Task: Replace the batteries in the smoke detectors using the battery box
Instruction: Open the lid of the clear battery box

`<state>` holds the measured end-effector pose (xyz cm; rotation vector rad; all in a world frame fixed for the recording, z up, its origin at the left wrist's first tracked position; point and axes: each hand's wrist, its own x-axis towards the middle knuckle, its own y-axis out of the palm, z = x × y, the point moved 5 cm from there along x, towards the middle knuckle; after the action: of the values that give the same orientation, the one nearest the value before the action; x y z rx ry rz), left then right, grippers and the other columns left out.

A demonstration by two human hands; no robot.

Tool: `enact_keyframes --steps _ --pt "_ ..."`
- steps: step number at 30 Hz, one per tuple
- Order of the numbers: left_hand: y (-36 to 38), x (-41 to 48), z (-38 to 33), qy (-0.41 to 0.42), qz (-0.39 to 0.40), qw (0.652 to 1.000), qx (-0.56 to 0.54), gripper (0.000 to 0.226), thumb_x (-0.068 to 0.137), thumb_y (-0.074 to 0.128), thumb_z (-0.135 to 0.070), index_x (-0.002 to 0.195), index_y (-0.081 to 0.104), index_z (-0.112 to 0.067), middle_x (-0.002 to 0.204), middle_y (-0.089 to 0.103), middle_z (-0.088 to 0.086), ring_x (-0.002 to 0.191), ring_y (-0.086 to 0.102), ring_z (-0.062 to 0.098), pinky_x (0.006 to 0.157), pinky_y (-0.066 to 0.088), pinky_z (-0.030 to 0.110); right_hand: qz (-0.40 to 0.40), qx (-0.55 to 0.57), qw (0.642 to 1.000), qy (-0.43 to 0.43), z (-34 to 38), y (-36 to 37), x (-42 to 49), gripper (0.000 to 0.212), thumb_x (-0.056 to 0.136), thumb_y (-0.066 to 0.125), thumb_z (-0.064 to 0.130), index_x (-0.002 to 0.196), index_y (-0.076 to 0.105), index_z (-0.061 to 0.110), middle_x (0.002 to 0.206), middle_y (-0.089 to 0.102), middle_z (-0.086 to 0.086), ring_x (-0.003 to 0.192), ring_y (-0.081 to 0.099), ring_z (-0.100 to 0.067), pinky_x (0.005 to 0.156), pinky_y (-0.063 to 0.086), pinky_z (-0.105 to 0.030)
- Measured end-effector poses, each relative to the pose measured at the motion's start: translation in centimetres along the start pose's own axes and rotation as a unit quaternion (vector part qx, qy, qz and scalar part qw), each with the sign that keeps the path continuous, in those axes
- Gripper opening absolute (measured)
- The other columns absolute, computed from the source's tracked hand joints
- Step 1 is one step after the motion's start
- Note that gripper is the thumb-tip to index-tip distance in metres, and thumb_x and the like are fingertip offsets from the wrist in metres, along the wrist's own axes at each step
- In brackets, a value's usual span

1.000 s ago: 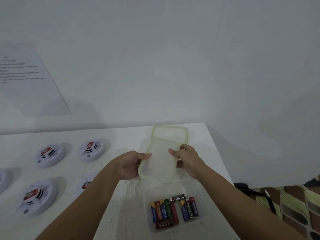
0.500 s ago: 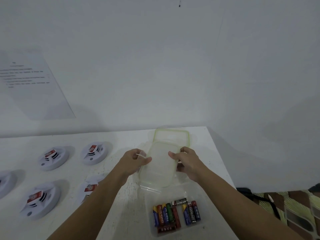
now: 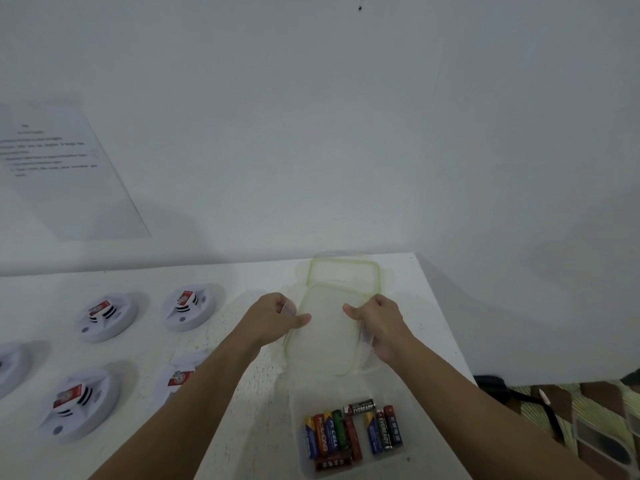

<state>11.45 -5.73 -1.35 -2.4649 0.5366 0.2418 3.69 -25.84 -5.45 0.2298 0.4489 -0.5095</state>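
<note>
Battery box (image 3: 297,427) sits open at the near edge of the white table (image 3: 256,427), with a row of batteries (image 3: 349,434) lying in it. Just beyond it, both hands hold a clear green-rimmed lid (image 3: 325,344) by its sides: the left hand (image 3: 273,320) and the right hand (image 3: 381,323) each pinch an edge, thumb on top and fingers curled under. A second lid (image 3: 343,271) lies behind. Smoke detectors (image 3: 107,315) sit to the left.

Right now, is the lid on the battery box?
No, the left hand and right hand hold the lid beyond the battery box, whose batteries lie uncovered.
</note>
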Motion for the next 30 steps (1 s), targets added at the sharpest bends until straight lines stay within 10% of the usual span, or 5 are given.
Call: enact_keyframes --steps 11,24,30 --pt "-0.4 -0.6 -0.4 -0.02 0.032 0.999 -0.032 0.036 0.09 0.073 -0.036 0.109 0.056 -0.011 0.099 0.057 0.003 0.077 0.056 0.016 0.058 0.044 0.022 -0.06 -0.097 0.991 -0.07 1.4 -0.7 -2.3 0.052 0.073 0.09 0.036 0.1 0.051 0.014 0.083 0.065 -0.009 0.059 0.06 -0.018 0.058 0.055 -0.031" --pt "-3.9 -3.2 -7.2 0.141 -0.006 0.988 -0.063 0.022 0.097 0.064 -0.03 0.086 0.07 -0.012 0.077 0.077 0.002 0.064 0.067 0.011 0.064 0.044 0.027 0.015 -0.206 0.97 -0.13 5.7 -0.3 -5.4 0.053 0.086 0.068 0.059 0.126 0.054 0.026 0.1 0.067 -0.003 0.083 0.066 -0.014 0.063 0.054 -0.025" --pt "-3.8 -5.3 -14.8 0.314 0.012 0.948 0.049 0.012 0.094 0.065 -0.037 0.088 0.067 -0.028 0.083 0.073 -0.003 0.074 0.07 0.014 0.073 0.053 0.029 0.09 0.043 0.995 -0.032 10.8 -0.9 -6.2 0.078 0.08 0.054 0.081 0.128 0.058 0.02 0.121 0.064 -0.018 0.102 0.07 -0.035 0.074 0.061 -0.044"
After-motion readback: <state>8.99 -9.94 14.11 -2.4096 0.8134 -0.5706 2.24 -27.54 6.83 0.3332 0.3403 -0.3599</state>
